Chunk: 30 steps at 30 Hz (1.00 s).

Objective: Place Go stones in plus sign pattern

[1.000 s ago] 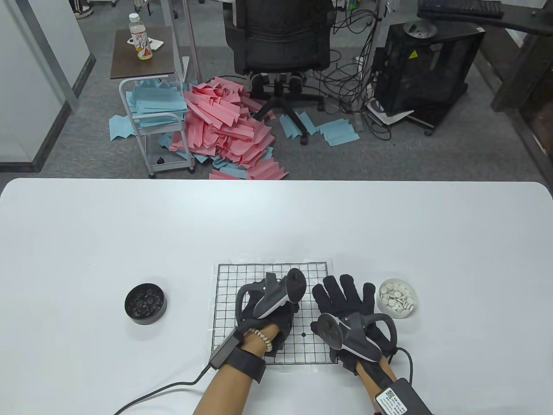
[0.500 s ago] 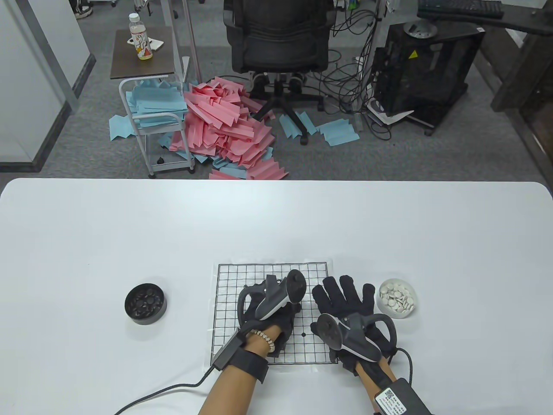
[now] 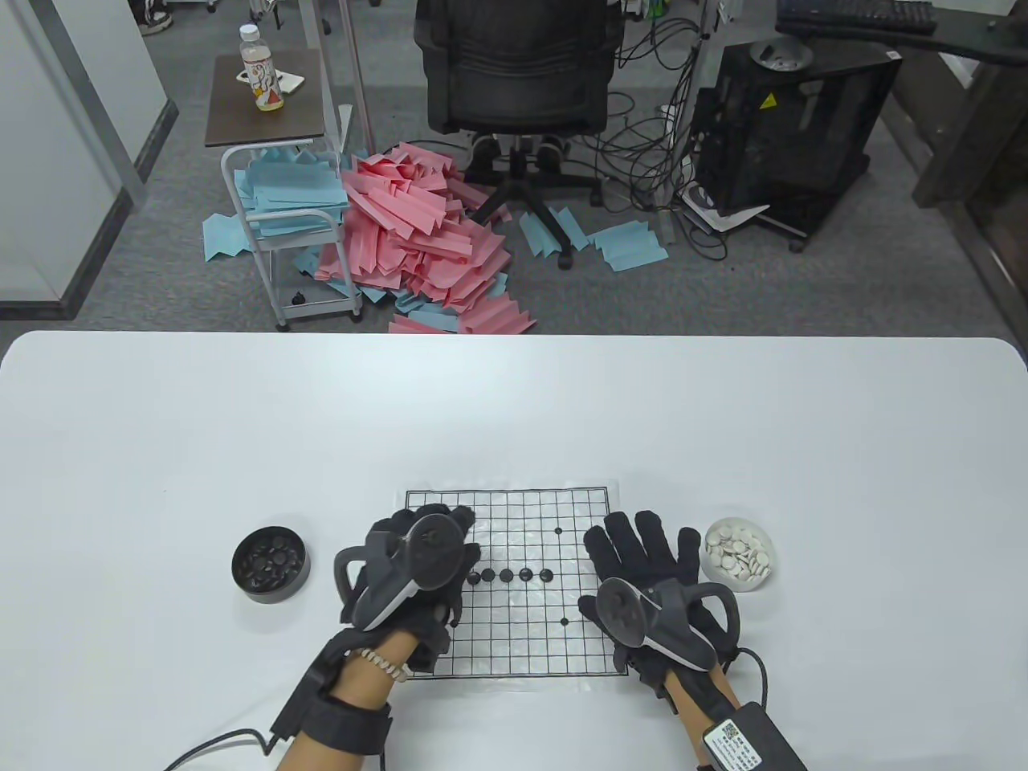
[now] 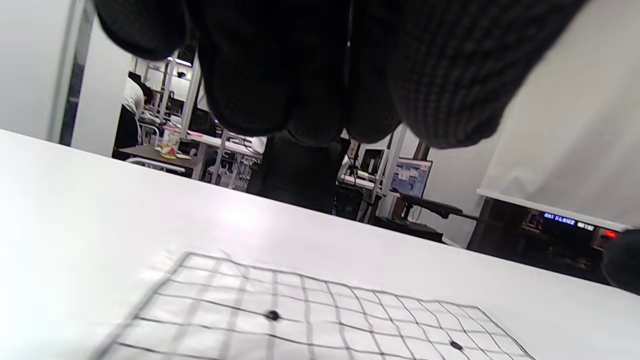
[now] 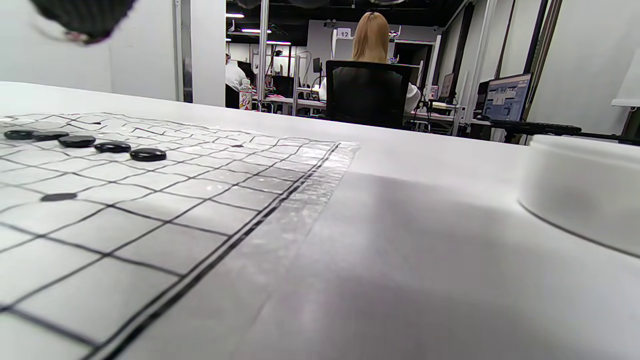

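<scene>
A printed Go grid sheet (image 3: 522,642) lies at the table's near middle. A row of several black stones (image 3: 506,575) sits along one line of it and also shows in the right wrist view (image 5: 112,146). My left hand (image 3: 450,526) hovers over the sheet's left edge, just left of the row. Its fingers (image 4: 310,100) hang loosely curled with no stone visible in them. My right hand (image 3: 642,550) rests flat with fingers spread on the sheet's right edge, empty. A black bowl of black stones (image 3: 271,564) stands to the left, and a white bowl of white stones (image 3: 739,552) to the right.
The white bowl's wall (image 5: 580,185) stands close to my right hand. The white table (image 3: 514,418) stretches bare beyond the sheet. An office chair (image 3: 518,72), a cart and paper piles are on the floor past the far edge.
My left hand has moved left off the middle of the grid, uncovering the row of black stones. My right hand has stayed flat in place.
</scene>
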Each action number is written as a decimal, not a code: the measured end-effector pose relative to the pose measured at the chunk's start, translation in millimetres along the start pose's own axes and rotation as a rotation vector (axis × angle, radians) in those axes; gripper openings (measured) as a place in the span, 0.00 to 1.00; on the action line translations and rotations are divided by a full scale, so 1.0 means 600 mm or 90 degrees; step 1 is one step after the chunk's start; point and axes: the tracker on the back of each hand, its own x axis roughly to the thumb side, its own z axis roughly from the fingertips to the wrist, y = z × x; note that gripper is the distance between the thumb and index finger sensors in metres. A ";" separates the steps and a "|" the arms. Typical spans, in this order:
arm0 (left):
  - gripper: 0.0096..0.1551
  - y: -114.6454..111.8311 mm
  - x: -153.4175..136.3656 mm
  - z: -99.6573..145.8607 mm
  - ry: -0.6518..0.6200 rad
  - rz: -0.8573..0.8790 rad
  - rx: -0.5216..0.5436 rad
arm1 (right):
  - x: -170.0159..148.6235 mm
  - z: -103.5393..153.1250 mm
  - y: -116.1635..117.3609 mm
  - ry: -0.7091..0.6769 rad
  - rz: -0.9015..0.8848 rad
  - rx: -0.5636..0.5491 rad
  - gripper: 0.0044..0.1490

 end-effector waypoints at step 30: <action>0.43 -0.014 -0.139 0.113 0.032 -0.108 0.030 | -0.143 0.020 -0.065 0.237 -0.055 -0.119 0.41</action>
